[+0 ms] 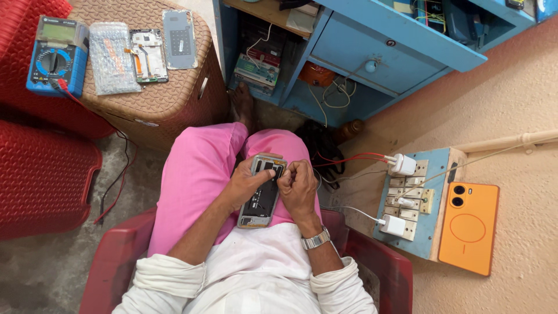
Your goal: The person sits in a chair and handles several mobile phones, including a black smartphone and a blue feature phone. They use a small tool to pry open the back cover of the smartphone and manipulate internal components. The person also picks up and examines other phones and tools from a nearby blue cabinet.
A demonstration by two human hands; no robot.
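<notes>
Scanning left to right: blue multimeter (56, 54) and spare phone parts (149, 54) sit on the wicker stool (168, 99). On your lap, your left hand (247, 186) is curled around the opened phone (261, 191), and your right hand (297, 187) is pinched at its top edge, apparently mid-teardown. I'd say go with a small, steady pull next.

A brown wicker stool (163, 99) holds a blue meter (57, 55), bubble wrap (112, 57) and 2 phone parts (164, 45); an orange phone (468, 228) lies far right of it
</notes>
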